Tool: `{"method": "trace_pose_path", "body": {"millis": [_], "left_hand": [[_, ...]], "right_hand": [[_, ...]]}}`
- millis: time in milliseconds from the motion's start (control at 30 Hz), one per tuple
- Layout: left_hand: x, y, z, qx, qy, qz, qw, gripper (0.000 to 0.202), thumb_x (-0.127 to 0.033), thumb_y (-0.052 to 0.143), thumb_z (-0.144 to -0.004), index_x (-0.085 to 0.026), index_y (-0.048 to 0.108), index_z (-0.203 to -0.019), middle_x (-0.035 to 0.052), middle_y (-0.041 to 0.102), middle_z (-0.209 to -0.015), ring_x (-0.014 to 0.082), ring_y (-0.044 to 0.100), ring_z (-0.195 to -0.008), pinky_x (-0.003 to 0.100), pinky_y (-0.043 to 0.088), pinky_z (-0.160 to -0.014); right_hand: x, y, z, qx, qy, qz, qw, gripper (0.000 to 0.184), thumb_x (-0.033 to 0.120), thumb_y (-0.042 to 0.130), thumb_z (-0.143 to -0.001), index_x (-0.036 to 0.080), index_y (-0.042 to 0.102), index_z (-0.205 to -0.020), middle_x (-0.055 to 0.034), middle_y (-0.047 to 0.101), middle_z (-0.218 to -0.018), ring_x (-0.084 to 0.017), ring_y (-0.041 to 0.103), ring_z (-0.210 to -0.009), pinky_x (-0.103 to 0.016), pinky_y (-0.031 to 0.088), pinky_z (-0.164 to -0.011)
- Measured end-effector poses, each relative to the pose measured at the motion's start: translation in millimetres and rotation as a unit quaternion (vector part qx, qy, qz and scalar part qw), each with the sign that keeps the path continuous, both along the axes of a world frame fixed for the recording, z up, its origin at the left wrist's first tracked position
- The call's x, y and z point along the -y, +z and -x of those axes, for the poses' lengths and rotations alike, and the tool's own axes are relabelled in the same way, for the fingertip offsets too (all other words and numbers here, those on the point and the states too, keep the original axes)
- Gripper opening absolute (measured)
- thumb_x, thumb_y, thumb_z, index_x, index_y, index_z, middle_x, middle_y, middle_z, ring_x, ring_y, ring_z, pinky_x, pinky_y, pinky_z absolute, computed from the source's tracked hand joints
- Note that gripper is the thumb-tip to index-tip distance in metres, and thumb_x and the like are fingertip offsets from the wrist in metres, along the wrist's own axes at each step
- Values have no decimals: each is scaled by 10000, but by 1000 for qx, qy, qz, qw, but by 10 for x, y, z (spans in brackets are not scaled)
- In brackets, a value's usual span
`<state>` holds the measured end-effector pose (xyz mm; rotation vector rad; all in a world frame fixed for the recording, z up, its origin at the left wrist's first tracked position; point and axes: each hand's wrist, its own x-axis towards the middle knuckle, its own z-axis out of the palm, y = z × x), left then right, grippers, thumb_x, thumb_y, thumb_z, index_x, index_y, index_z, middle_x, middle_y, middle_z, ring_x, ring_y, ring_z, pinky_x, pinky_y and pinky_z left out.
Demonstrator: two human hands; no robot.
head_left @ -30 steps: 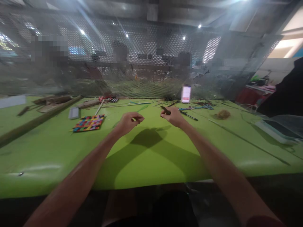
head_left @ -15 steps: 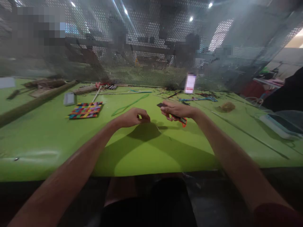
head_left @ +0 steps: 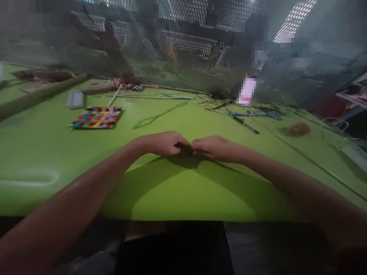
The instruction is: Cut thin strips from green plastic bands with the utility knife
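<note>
My left hand [head_left: 166,144] and my right hand [head_left: 212,148] meet low over the green tabletop [head_left: 183,191], fingertips almost touching. The fingers of both are curled in a pinch. Whatever lies between them is too small or too hidden to make out; a faint thin strand shows just below the fingertips. No tool is visible in my right hand. Beyond the hands lies a looped green strip [head_left: 160,114], and a black pen [head_left: 246,125] rests past my right hand.
At the left sit a colourful woven square [head_left: 97,117], a pale box [head_left: 75,99] and a long wooden pole [head_left: 43,97]. Blue braided strips [head_left: 255,114], a brown fibre clump [head_left: 298,129] and a long thin stick [head_left: 312,158] lie right. A mesh panel [head_left: 189,72] borders the back.
My right hand has moved down and in to meet my left hand. The dark tool with an orange end it held is out of sight. The view has shifted, and the pen shows more fully.
</note>
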<state>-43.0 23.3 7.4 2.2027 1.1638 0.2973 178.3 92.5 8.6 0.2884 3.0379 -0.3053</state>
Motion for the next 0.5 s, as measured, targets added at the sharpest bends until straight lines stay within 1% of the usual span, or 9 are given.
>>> {"method": "trace_pose_path", "body": {"millis": [100, 233, 300, 400, 500], "left_hand": [[21, 13, -3, -23, -2, -16, 1000, 306, -126, 460, -742, -198, 739, -848, 11, 707, -743, 168, 585, -633, 276, 394, -614], [54, 24, -21, -23, 11, -23, 999, 239, -147, 471, -746, -211, 697, -793, 6, 662, -705, 166, 545, -605, 288, 364, -600], [67, 25, -29, -22, 16, -28, 999, 193, -177, 497, -763, -218, 685, -776, 7, 649, -688, 170, 535, -597, 297, 348, -594], [73, 17, -32, -26, 24, -28, 999, 123, -233, 554, -785, -220, 649, -709, 7, 619, -637, 170, 510, -564, 306, 321, -579], [61, -7, -20, -31, 26, -19, 999, 136, -263, 566, -805, -225, 654, -708, 8, 620, -636, 173, 511, -561, 309, 313, -578]], "right_hand": [[37, -123, -24, -31, 3, -35, 999, 200, 250, 461, -1026, 184, 648, -1059, -33, 667, -924, -116, 529, -722, -218, 296, -632], [98, -198, -43, -64, 4, -114, 991, 175, 212, 461, -1021, 157, 627, -1009, -46, 633, -869, -134, 475, -707, -243, 260, -626], [126, -216, -44, -76, 4, -142, 987, 175, 200, 458, -1019, 147, 619, -976, -52, 623, -857, -138, 455, -704, -254, 246, -628], [158, -237, -53, -99, -7, -165, 981, 185, 208, 457, -1019, 141, 611, -940, -53, 609, -848, -140, 446, -712, -263, 237, -632], [181, -246, -73, -118, -15, -167, 979, 195, 214, 454, -1017, 144, 606, -918, -45, 587, -828, -139, 437, -717, -270, 231, -630]]}}
